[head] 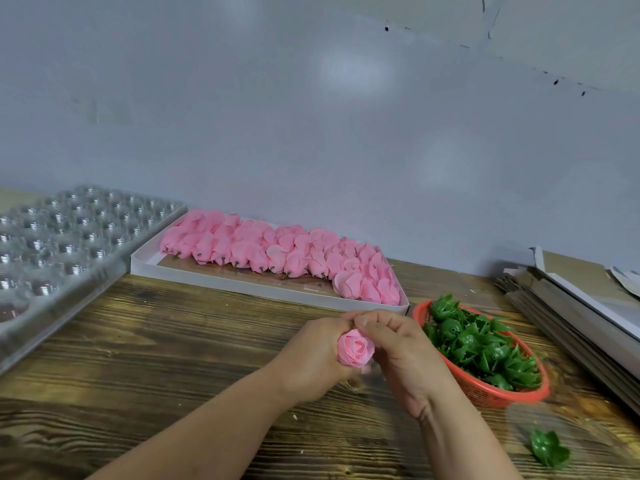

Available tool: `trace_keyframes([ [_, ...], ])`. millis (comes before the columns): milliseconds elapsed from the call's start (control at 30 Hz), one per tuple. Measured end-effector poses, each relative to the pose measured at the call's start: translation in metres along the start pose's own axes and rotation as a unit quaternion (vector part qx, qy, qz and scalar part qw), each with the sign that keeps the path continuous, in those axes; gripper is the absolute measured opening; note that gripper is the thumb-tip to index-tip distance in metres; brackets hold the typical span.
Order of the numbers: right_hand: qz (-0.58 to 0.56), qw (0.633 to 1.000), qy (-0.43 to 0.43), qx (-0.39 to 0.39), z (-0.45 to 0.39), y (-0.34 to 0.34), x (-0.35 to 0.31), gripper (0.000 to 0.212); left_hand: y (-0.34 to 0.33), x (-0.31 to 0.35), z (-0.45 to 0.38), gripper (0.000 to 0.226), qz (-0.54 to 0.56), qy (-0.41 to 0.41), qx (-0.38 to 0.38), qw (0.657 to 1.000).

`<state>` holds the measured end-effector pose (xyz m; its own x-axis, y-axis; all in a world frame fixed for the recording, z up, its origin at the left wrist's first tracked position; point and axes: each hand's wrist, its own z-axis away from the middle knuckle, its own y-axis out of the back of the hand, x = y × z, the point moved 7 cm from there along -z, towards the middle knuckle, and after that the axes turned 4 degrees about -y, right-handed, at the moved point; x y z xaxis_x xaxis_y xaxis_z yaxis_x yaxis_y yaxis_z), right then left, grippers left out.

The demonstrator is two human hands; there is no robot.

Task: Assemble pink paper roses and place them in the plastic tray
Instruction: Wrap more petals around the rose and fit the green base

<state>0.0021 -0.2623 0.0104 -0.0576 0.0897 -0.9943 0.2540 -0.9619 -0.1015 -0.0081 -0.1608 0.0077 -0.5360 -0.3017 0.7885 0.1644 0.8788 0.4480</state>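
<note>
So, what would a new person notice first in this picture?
Probably the pink rose held in both hands, left hand and right hand, low in the middle. Behind it, a white box holds rows of pink flower heads. At the right, an orange basket holds green leaf pieces.

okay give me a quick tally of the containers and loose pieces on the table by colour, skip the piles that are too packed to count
Clear tray: 1
White box of pink petals: 1
Red basket of green calyxes: 1
Loose green calyx: 1
Pink rose, held by left hand and right hand: 1
Total: 5
</note>
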Motion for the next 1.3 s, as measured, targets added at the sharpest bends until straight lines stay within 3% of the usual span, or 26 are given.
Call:
trace_keyframes([
  [200,0.047,0.998,0.005,-0.047,0.004,-0.007,-0.005,0.002,-0.004,-0.005,-0.001,0.025,0.010,0.012,-0.016,1.000],
  [367,0.008,1.000,-0.016,-0.004,0.002,-0.005,0.001,0.014,-0.005,-0.009,0.000,0.020,-0.012,0.024,-0.011,1.000],
  [467,-0.024,0.999,-0.023,0.022,0.001,0.001,0.001,0.045,0.004,-0.010,0.000,0.024,0.015,0.030,0.027,0.999],
  [533,-0.025,0.999,-0.013,0.025,0.001,0.002,-0.001,0.054,0.008,-0.009,-0.001,0.025,0.025,0.034,0.044,0.998],
  [667,-0.030,0.999,0.000,0.021,0.000,-0.001,-0.001,0.013,0.012,-0.006,0.000,0.031,0.043,0.036,0.068,0.996],
  [800,-0.031,0.998,0.009,0.051,0.000,0.003,0.000,0.019,0.014,-0.007,0.000,0.027,0.031,0.052,0.090,0.994],
  [900,0.056,0.987,0.127,0.075,0.008,0.003,-0.024,0.016,0.014,-0.007,-0.002,0.016,0.035,0.066,0.085,0.994],
  [1000,0.184,0.955,0.232,0.016,0.022,-0.018,-0.039,0.021,0.013,-0.011,-0.002,0.026,0.022,0.101,0.069,0.992],
  [1100,0.275,0.925,0.261,0.001,0.025,-0.031,-0.035,0.020,0.011,-0.011,-0.002,0.026,0.110,0.113,0.073,0.985],
  [1200,0.334,0.900,0.279,0.025,0.025,-0.035,-0.033,0.016,0.009,-0.010,-0.001,0.017,0.099,0.108,0.071,0.987],
  [1300,0.345,0.890,0.296,0.037,0.026,-0.037,-0.034,0.017,0.008,-0.008,0.000,0.023,0.115,0.109,0.070,0.985],
])
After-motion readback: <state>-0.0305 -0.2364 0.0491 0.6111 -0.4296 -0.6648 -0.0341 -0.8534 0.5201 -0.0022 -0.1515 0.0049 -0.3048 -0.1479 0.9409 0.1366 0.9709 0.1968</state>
